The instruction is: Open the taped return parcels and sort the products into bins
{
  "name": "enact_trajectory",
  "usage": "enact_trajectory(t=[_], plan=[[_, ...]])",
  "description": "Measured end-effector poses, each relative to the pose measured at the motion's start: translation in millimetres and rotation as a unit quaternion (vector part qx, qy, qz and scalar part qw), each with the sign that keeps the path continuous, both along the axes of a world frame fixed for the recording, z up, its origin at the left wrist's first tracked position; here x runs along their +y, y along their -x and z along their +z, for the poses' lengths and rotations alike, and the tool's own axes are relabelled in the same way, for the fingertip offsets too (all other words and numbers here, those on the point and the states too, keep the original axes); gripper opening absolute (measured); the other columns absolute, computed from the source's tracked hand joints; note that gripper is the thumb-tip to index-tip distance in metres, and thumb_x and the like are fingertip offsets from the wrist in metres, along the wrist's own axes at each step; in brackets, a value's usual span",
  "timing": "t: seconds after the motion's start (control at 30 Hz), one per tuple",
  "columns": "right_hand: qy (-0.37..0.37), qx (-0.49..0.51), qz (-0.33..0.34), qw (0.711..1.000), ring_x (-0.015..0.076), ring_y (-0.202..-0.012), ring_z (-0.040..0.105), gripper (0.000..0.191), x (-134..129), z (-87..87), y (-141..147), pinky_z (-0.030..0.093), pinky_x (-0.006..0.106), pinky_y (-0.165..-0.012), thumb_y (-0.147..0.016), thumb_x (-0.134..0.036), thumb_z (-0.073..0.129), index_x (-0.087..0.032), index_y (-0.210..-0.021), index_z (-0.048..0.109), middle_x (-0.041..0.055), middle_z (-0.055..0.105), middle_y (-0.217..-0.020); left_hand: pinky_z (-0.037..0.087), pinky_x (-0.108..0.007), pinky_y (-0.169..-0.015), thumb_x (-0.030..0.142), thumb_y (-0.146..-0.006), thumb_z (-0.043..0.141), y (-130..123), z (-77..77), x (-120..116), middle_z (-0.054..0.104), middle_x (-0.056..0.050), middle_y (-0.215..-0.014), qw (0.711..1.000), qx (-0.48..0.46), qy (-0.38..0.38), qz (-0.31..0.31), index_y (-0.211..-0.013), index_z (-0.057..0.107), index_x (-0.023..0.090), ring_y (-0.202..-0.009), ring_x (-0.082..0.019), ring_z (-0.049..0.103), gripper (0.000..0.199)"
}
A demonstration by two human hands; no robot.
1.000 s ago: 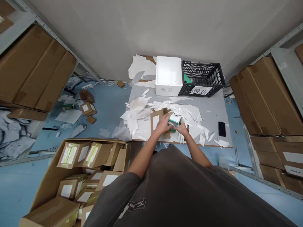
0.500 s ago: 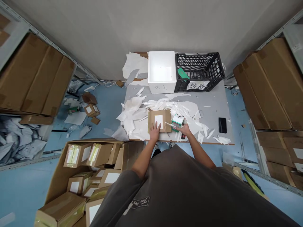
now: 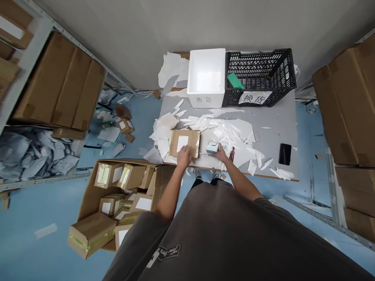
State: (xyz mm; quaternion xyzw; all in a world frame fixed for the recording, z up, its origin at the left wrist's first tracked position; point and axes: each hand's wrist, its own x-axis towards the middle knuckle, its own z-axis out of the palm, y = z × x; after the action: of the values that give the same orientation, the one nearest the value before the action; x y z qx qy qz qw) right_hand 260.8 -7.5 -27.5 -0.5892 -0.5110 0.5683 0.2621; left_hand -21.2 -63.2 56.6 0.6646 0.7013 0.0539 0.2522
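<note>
A flat brown cardboard box [image 3: 191, 139] with a white label lies near the table's front edge. My left hand [image 3: 184, 156] is at its lower edge, the fingers curled and partly blurred, so whether they grip it is unclear. To the right, my right hand [image 3: 220, 153] is closed on a small white and green box [image 3: 212, 147]. A red and black cutter [image 3: 232, 154] lies on the paper just right of that hand. White paper scraps [image 3: 234, 130] spread around and behind both boxes.
At the table's back stand a white foam bin [image 3: 206, 99] and a black crate [image 3: 260, 84] holding a green box [image 3: 235, 81]. A phone [image 3: 284, 154] lies at the right. A large carton [image 3: 88, 195] of packed boxes stands at lower left, beside shelving.
The cardboard box has shifted left, away from the small box. My right hand holds the small box clear of the cutter, which now shows more fully. The whole view has shifted.
</note>
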Motion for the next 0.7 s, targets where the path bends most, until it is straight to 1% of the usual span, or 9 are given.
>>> enact_trajectory(t=[0.03, 0.1, 0.17, 0.27, 0.37, 0.43, 0.5, 0.6, 0.7], plan=[[0.007, 0.005, 0.0, 1.0, 0.0285, -0.132, 0.066, 0.098, -2.0, -4.5, -0.3, 0.056, 0.05, -0.111, -0.065, -0.051, 0.092, -0.02, -0.149, 0.053, 0.0152, 0.068, -0.143, 0.038, -0.049, -0.134, 0.015, -0.098, 0.063, -16.3, 2.2, 3.5, 0.055, -0.017, -0.166, 0.999, -0.023, -0.019, -0.011, -0.159, 0.058, 0.016, -0.157, -0.034, 0.047, 0.061], [0.015, 0.014, 0.001, 1.0, 0.0283, -0.131, 0.066, 0.098, -5.9, -10.6, -2.9, 0.055, 0.051, -0.111, -0.065, -0.046, 0.091, -0.02, -0.151, 0.052, 0.0154, 0.068, -0.145, 0.04, -0.049, -0.133, 0.021, -0.102, 0.059, -49.5, 4.1, 13.5, 0.057, -0.013, -0.164, 0.996, -0.067, -0.046, -0.033, -0.16, 0.057, 0.02, -0.154, -0.031, 0.05, 0.058], [0.009, 0.019, 0.01, 1.0, 0.0288, -0.132, 0.065, 0.097, -9.1, -12.6, -6.9, 0.053, 0.05, -0.114, -0.064, -0.04, 0.09, -0.019, -0.151, 0.052, 0.0164, 0.068, -0.145, 0.041, -0.051, -0.132, 0.029, -0.102, 0.063, -79.2, 3.8, 25.9, 0.055, -0.013, -0.167, 0.992, -0.097, -0.046, -0.067, -0.16, 0.057, 0.021, -0.155, -0.033, 0.049, 0.06], [-0.022, -0.002, 0.024, 0.999, 0.0296, -0.136, 0.062, 0.089, -12.6, -10.5, -11.6, 0.05, 0.049, -0.118, -0.066, -0.034, 0.086, -0.018, -0.148, 0.056, 0.0168, 0.068, -0.147, 0.045, -0.048, -0.127, 0.029, -0.097, 0.069, -108.9, 3.0, 43.1, 0.06, -0.013, -0.162, 0.987, -0.114, -0.027, -0.113, -0.155, 0.063, 0.021, -0.15, -0.034, 0.053, 0.059], [-0.045, -0.038, 0.031, 0.998, 0.0312, -0.14, 0.061, 0.082, -14.6, -7.1, -12.9, 0.047, 0.048, -0.122, -0.066, -0.03, 0.083, -0.017, -0.144, 0.061, 0.0172, 0.066, -0.149, 0.051, -0.044, -0.118, 0.03, -0.101, 0.065, -118.4, 4.4, 55.6, 0.073, -0.013, -0.141, 0.985, -0.106, -0.01, -0.134, -0.139, 0.075, 0.021, -0.136, -0.032, 0.063, 0.04], [-0.05, -0.054, 0.039, 0.997, 0.0325, -0.144, 0.06, 0.082, -15.4, -5.9, -12.6, 0.045, 0.049, -0.124, -0.066, -0.029, 0.083, -0.018, -0.144, 0.062, 0.0171, 0.066, -0.151, 0.053, -0.041, -0.111, 0.034, -0.108, 0.057, -117.9, 6.2, 63.3, 0.078, -0.012, -0.128, 0.988, -0.098, 0.003, -0.117, -0.13, 0.079, 0.022, -0.126, -0.031, 0.068, 0.033], [-0.047, -0.066, 0.046, 0.996, 0.0325, -0.147, 0.058, 0.083, -15.8, -5.5, -12.0, 0.044, 0.052, -0.125, -0.067, -0.03, 0.082, -0.021, -0.147, 0.061, 0.0155, 0.066, -0.154, 0.055, -0.039, -0.106, 0.033, -0.111, 0.052, -117.1, 7.8, 71.9, 0.08, -0.01, -0.123, 0.992, -0.094, 0.018, -0.08, -0.137, 0.075, 0.024, -0.118, -0.029, 0.072, 0.036], [-0.032, -0.071, 0.052, 0.996, 0.032, -0.146, 0.059, 0.086, -14.7, -4.6, -11.0, 0.045, 0.053, -0.124, -0.07, -0.032, 0.083, -0.021, -0.152, 0.059, 0.0144, 0.065, -0.156, 0.055, -0.038, -0.104, 0.022, -0.107, 0.056, -120.5, 8.6, 84.0, 0.075, -0.009, -0.138, 0.996, -0.087, 0.002, -0.03, -0.153, 0.064, 0.026, -0.121, -0.028, 0.071, 0.047], [-0.02, -0.069, 0.065, 0.995, 0.0314, -0.138, 0.065, 0.089, -10.7, -0.4, -11.4, 0.049, 0.048, -0.121, -0.07, -0.033, 0.088, -0.017, -0.152, 0.059, 0.0159, 0.068, -0.151, 0.052, -0.041, -0.112, 0.017, -0.104, 0.054, -125.8, 7.4, 87.8, 0.071, -0.011, -0.145, 0.994, -0.078, -0.027, -0.068, -0.137, 0.076, 0.024, -0.132, -0.03, 0.065, 0.04]])
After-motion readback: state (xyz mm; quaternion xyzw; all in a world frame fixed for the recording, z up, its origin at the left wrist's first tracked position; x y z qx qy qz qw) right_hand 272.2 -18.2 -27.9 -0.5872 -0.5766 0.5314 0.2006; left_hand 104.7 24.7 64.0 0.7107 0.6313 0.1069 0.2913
